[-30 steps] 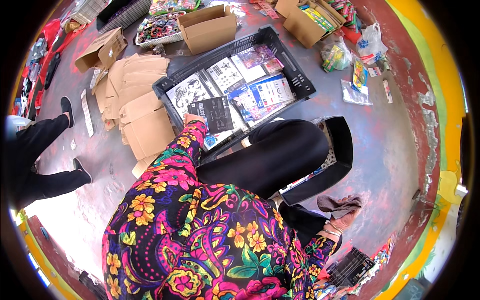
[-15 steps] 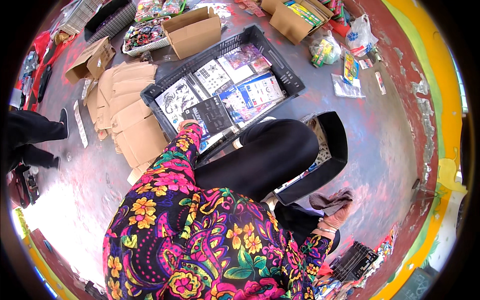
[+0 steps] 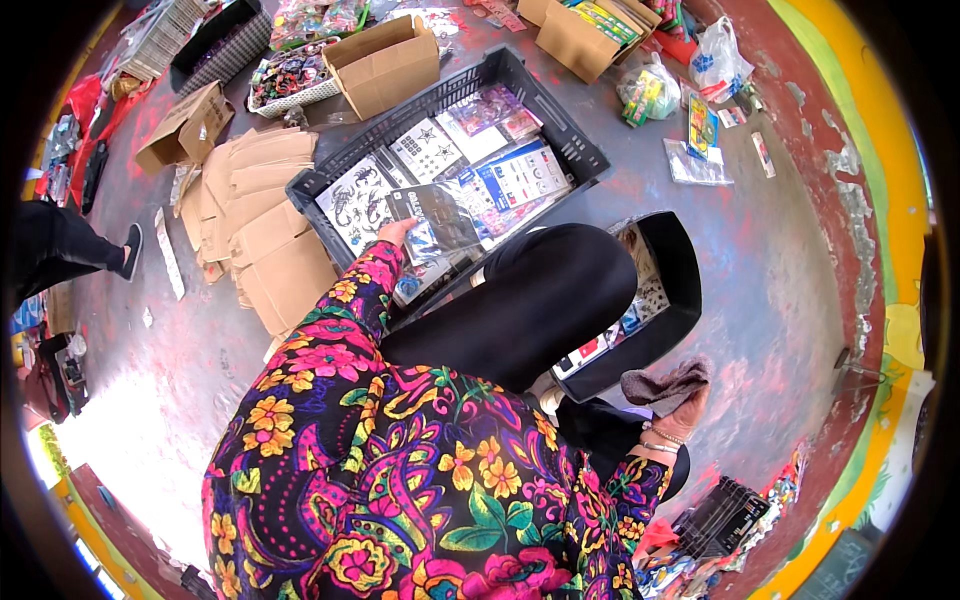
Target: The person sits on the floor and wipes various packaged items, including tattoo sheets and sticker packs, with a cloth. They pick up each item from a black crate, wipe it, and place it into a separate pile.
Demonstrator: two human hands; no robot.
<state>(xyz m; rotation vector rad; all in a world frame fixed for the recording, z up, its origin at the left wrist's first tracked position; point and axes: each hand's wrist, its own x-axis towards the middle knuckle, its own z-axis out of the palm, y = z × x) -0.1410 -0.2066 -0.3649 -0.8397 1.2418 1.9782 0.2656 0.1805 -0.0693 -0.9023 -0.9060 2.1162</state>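
Inside the dark grey plastic crate [image 3: 583, 178] lie flat packets and printed sheets. My left hand [image 3: 397, 233] is at the crate's near left, its fingers closed on the edge of a black flat packet [image 3: 455, 228] that has a clear, shiny part. Beside it, a white sheet with black dragon-like drawings [image 3: 352, 205] lies in the crate. Off to the right, my right hand [image 3: 684, 418] grips a crumpled grey-brown cloth [image 3: 665, 385]. A black open box [image 3: 678, 270] with more flat packets stands by my bent knee, partly hidden by my leg.
Flattened cardboard [image 3: 275, 250] lies left of the crate. Open cartons [image 3: 385, 72] and a white basket [image 3: 290, 95] stand beyond. Plastic bags [image 3: 722, 62] and small packets are at the far right. At the left edge, another person's leg [image 3: 80, 245] shows.
My left hand has moved slightly up into the crate, and the black packet is now shifted and tilted in its grip. The other person's leg has moved. My right hand still has the cloth.
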